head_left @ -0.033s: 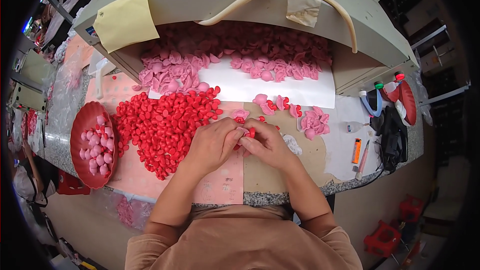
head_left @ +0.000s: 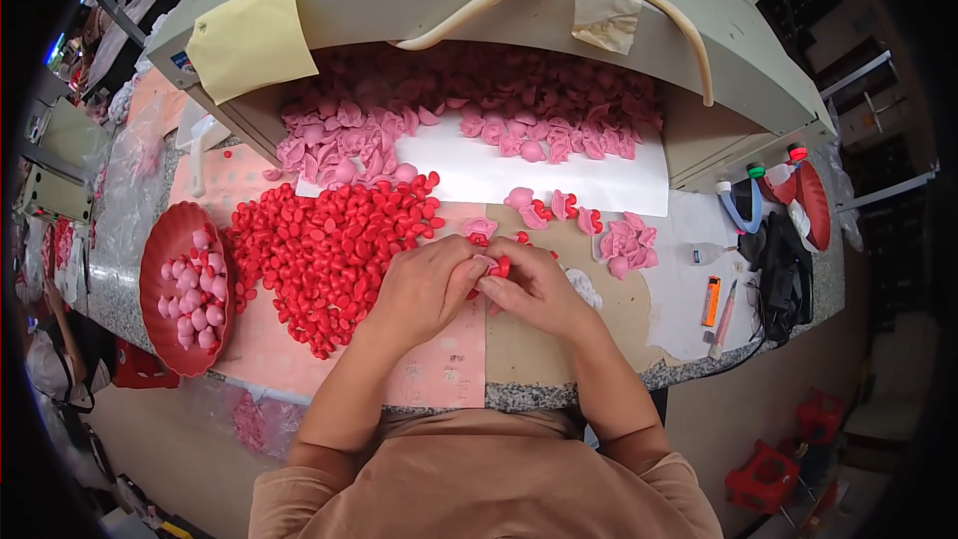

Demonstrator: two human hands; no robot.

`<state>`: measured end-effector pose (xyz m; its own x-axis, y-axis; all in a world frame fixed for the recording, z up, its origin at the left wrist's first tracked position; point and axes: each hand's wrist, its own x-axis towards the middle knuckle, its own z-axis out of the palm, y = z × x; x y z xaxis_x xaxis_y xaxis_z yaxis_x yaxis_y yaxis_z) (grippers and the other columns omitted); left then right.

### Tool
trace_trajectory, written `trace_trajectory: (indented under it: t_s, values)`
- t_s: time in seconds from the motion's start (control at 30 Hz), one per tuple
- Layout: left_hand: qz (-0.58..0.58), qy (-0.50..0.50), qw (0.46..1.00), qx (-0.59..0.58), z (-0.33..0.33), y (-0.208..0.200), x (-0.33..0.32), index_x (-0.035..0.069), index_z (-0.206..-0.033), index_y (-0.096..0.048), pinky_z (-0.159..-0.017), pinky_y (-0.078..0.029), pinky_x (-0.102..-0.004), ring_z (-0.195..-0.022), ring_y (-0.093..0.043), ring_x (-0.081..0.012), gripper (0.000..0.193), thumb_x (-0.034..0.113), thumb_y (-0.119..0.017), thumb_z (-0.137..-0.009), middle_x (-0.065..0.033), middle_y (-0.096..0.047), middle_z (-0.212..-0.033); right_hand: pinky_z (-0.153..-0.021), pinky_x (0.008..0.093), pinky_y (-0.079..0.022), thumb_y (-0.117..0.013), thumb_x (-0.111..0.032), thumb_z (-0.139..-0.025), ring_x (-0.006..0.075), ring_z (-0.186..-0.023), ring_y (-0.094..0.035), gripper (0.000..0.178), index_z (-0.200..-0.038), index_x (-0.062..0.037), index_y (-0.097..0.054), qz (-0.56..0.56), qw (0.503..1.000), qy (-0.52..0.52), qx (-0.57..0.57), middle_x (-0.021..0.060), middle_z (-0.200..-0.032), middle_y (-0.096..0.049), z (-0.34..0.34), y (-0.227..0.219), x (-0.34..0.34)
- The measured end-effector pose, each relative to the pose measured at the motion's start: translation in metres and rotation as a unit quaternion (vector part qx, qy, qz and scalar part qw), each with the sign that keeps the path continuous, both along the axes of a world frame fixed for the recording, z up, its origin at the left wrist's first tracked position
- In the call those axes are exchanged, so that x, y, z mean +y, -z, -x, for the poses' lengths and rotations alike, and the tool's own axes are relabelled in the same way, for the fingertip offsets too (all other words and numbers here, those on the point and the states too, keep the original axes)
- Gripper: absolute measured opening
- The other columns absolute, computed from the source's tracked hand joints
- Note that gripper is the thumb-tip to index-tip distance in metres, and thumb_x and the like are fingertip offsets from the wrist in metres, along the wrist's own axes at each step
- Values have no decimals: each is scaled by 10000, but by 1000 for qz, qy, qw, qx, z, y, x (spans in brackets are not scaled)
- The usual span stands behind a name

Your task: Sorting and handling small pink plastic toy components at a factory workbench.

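Note:
In front of me, over the brown board, my two hands meet fingertip to fingertip. My left hand point(head_left: 431, 281) is closed on a small pink shell-like plastic piece point(head_left: 488, 262), mostly covered by the fingers. A small red plastic piece point(head_left: 503, 267) sits against it, pinched by my right hand point(head_left: 536, 291). Just beyond the fingertips lie loose pink-and-red pieces point(head_left: 480, 229). A large heap of glossy red plastic pieces point(head_left: 319, 260) spreads left of my hands. Farther right is a small cluster of pink shell pieces point(head_left: 629, 244).
A grey metal hood point(head_left: 439, 15) arches over a big pile of pink pieces point(head_left: 349, 140). A red scalloped dish point(head_left: 160, 339) holds pink-and-red pieces at left. At right lie an orange lighter-like item point(head_left: 711, 301), a pink-handled tool point(head_left: 724, 324), a small bottle point(head_left: 707, 255) and a black bag point(head_left: 783, 289).

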<state>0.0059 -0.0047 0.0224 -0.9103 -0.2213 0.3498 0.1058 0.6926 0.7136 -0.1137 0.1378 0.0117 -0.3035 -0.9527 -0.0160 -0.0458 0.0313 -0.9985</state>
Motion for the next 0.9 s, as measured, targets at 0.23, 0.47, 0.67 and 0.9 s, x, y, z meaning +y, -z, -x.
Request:
trace_trajectory:
  t_s: [0.23,0.47,0.67,0.9]
  values:
    - [-14,41,999,19,0,-1,2,4,-896,-553,-562,-463,-401,-668,-587,-326,136,138,-526,-903,-144,-585,-775,-582,244,-532,-570,-174,-886,84,-729,-554,210,-964,20,-551,-24,997,-57,-53,32,-837,-527,5,-4,4]
    - [-37,58,996,52,-1,-1,1,-1,-858,-554,-571,-433,-386,-628,-550,-316,141,117,-492,-905,-130,-541,-717,-588,233,-509,-575,-154,-880,76,-664,-576,177,-895,21,-555,29,993,-12,-110,25,-766,-546,-4,0,1]
    - [-24,27,999,27,2,4,2,-14,-883,-562,-584,-457,-386,-658,-578,-324,152,127,-510,-908,-148,-569,-762,-588,224,-497,-588,-153,-887,63,-692,-570,170,-935,9,-569,3,995,0,-105,17,-781,-559,1,-5,1]
    - [-114,11,993,-25,-2,6,-3,14,-987,-594,-591,-480,-336,-688,-615,-293,163,148,-545,-908,-152,-614,-812,-730,225,-504,-592,-57,-891,79,-873,-582,236,-1103,-18,-496,59,996,63,-8,24,-957,-578,17,-11,11]
